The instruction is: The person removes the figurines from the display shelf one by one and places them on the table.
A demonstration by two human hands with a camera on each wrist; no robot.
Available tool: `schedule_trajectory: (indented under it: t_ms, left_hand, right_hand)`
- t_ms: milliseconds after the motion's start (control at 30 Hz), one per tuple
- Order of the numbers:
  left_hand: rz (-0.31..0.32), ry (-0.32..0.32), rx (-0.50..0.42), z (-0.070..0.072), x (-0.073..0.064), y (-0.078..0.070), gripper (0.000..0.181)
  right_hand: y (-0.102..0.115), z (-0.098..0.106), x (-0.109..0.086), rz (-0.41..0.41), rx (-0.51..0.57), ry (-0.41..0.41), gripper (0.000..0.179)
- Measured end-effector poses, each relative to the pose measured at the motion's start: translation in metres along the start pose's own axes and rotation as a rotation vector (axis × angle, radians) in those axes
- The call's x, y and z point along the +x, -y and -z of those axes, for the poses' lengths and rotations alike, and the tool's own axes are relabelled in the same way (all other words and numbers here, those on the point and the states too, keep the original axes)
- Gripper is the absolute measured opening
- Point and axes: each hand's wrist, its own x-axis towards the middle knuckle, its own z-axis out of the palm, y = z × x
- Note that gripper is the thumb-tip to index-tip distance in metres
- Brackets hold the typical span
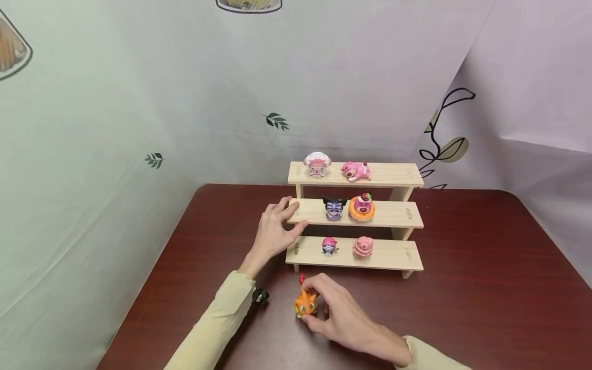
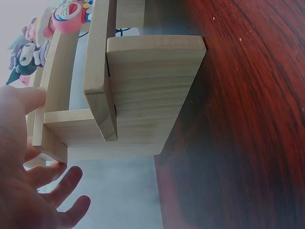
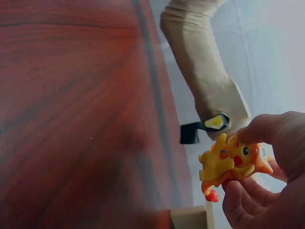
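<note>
In the head view a three-tier wooden display stand (image 1: 393, 211) stands on the table. My left hand (image 1: 276, 228) holds the left end of its middle tier, thumb at the front edge and fingers toward the back. In the left wrist view the thumb of the left hand (image 2: 21, 143) lies against the wooden edge, and the other fingers bend near the board's end. My right hand (image 1: 344, 316) pinches a small orange and yellow figurine (image 1: 306, 304) with a red-tipped tail, in front of the stand. Its yellow face and belly show in the right wrist view, between thumb and fingers.
Each tier bears two figurines, among them a white-hatted one (image 1: 317, 165), a pink lying bear (image 1: 356, 171) and a black-and-purple one (image 1: 334, 209). A black object (image 1: 260, 295) sits beside the left sleeve. Behind the dark red table (image 1: 472, 267) hangs a pale cloth (image 1: 208, 103).
</note>
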Motion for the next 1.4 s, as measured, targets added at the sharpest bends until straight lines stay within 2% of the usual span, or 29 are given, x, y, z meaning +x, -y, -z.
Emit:
schedule_trajectory:
  t_ms: [433, 767, 1400]
  left_hand:
    - [0.006, 0.0, 0.004, 0.0, 0.003, 0.001, 0.049]
    - [0.017, 0.003, -0.01, -0.002, 0.003, 0.002, 0.049]
    - [0.038, 0.012, -0.018, -0.002, 0.003, 0.001, 0.05]
  right_hand:
    - [-0.006, -0.027, 0.005, 0.069, -0.029, -0.013, 0.045]
    - [-0.006, -0.042, 0.009, 0.086, -0.125, -0.028, 0.046]
    - [-0.017, -0.061, 0.011, 0.049, -0.18, -0.062, 0.046]
